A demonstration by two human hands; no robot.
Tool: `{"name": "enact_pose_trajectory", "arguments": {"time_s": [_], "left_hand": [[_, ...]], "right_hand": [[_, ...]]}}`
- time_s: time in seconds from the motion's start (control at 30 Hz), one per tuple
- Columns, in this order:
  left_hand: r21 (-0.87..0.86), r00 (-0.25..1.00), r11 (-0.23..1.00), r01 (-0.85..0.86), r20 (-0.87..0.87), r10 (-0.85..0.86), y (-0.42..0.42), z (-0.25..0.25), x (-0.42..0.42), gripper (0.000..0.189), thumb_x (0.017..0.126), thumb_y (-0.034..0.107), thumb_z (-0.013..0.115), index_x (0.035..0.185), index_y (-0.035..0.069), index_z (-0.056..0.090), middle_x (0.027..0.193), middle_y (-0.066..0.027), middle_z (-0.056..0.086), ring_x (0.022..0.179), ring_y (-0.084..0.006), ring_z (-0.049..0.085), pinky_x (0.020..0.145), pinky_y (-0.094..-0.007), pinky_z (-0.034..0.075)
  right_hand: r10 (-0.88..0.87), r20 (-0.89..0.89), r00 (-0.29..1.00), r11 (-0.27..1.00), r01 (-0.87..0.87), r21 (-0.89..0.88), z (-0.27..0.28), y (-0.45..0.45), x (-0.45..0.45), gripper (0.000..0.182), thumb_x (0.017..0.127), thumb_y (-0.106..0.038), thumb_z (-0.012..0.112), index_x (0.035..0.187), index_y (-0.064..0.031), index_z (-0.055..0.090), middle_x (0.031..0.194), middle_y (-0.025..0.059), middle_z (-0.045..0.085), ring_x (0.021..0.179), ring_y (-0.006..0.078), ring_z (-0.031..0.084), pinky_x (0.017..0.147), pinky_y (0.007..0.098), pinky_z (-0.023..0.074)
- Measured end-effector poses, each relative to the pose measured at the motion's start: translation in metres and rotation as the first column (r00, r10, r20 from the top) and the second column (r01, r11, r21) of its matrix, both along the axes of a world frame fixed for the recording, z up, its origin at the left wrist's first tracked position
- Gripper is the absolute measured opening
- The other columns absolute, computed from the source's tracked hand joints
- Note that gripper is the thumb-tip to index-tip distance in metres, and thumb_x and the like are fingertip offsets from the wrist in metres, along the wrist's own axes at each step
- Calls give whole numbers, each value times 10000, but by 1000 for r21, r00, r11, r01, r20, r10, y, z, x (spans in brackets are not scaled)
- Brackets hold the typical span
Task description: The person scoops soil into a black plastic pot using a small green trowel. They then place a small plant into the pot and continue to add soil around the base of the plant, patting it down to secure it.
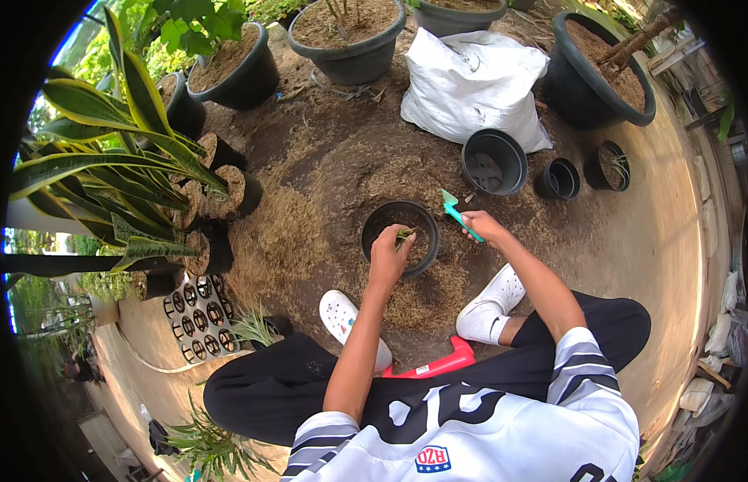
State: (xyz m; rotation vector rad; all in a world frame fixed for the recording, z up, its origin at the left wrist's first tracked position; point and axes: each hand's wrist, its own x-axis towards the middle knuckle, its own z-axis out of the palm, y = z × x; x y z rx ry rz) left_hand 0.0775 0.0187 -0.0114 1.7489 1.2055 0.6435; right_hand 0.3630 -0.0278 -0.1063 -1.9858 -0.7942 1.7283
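Over a round black plastic pot (430, 259), my left hand (388, 253) pinches a small green plantlet (403, 237) by its leaves. The plantlet's lower end is hidden by my fingers and the pot. Brownish growing medium shows inside the pot. Just right of the rim, my right hand (483, 228) grips the handle of a turquoise hand trowel (452, 209). Its blade points up and to the left, clear of the pot, and carries no visible soil.
A white woven sack (470, 84) stands ahead, behind a larger black pot (493, 162) and a small black pot (561, 179). Snake plants (109, 162) crowd the left, above a black pot-carrier tray (199, 316). A red plastic tool (434, 364) lies between my feet.
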Motion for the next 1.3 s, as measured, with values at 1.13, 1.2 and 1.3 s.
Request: {"name": "enact_pose_trajectory", "arguments": {"time_s": [1.13,1.2,1.3], "left_hand": [[249,989,959,133,36,-147,-30,-32,-21,377,667,-158,592,993,-14,714,1060,-181,724,1046,-363,688,901,-421,550],[253,989,958,137,25,-148,-33,-34,-22,377,659,-153,600,989,-13,718,1057,-175,728,1038,-360,691,894,-422,553],[236,987,960,150,12,-157,-33,-33,-21,374,651,-143,612,983,-11,723,1056,-169,733,1030,-359,693,893,-426,556]], "right_hand": [[272,862,427,537,-811,233,227,11,-47,197,916,-166,648,1084,-86,711,859,166,682,808,384,674,738,510,520],[353,827,438,533,-820,207,225,11,-46,246,917,-197,660,1127,-79,709,885,181,698,835,380,677,744,490,525],[417,803,425,512,-840,180,213,18,-53,270,912,-224,664,1139,-97,737,853,189,718,810,365,694,729,475,541]]}}
